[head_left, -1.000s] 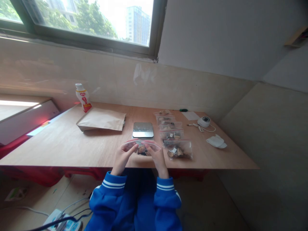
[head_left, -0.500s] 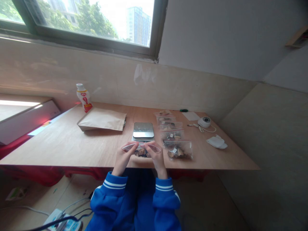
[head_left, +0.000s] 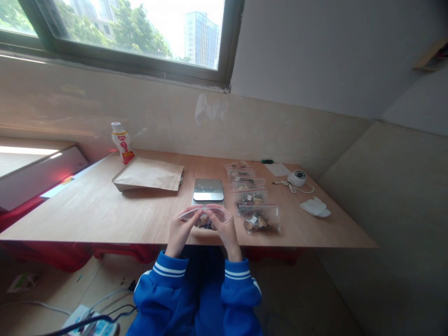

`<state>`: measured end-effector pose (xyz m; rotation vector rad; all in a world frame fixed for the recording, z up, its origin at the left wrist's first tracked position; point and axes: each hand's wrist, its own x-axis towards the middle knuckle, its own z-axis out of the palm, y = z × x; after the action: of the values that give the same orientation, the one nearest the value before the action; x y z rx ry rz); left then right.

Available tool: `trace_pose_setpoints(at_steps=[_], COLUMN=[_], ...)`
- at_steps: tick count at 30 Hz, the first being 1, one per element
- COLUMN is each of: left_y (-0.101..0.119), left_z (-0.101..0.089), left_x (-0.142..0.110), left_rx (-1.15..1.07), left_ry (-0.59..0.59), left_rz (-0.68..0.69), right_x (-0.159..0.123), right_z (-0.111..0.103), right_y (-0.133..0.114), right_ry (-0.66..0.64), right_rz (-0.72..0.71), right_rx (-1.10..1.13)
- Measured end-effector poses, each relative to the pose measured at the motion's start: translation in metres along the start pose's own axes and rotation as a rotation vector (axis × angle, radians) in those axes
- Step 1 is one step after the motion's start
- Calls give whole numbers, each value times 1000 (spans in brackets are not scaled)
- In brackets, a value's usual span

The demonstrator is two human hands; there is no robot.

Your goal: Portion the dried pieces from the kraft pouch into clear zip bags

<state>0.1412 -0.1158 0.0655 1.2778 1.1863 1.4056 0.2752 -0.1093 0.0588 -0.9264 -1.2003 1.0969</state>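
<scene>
Both hands pinch the top edge of a clear zip bag (head_left: 206, 223) with dark and tan dried pieces inside. My left hand (head_left: 182, 227) grips the rim on one side, thumb near the middle. From the other side my right hand (head_left: 225, 227) holds the same rim, its thumb close to the left one. Just beyond the bag lies a kitchen scale (head_left: 208, 190) with a shiny metal top. To the right, a filled zip bag (head_left: 262, 219) with a small white label lies flat, the closest of several in a row.
A brown paper pouch (head_left: 150, 174) lies at the left, with a white and red bottle (head_left: 122, 142) behind it. On the right are a white camera (head_left: 297, 178) with its cable, a crumpled tissue (head_left: 315, 206) and a white paper sheet (head_left: 277, 169).
My two thumbs have come closer together at the middle of the bag's rim, and the right hand has shifted slightly left. The things on the table stay where they were.
</scene>
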Motion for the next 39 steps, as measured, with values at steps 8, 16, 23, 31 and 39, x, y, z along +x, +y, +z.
trace_pose_setpoints(at_steps=[8, 16, 23, 31, 39], left_y=[-1, -1, -2, 0, 1], left_z=[1, 4, -3, -1, 6], left_x=[-1, -1, 1, 0, -4], left_rx=[-1, 2, -24, 43, 81], left_ry=[34, 96, 14, 44, 61], left_rz=[30, 26, -6, 72, 89], right_x=[0, -1, -1, -1, -3], right_z=[12, 21, 18, 20, 21], right_y=[-2, 2, -1, -4, 2], right_ry=[64, 146, 79, 108, 196], right_rz=[31, 11, 39, 19, -26], right_rx=[3, 7, 27, 20, -29])
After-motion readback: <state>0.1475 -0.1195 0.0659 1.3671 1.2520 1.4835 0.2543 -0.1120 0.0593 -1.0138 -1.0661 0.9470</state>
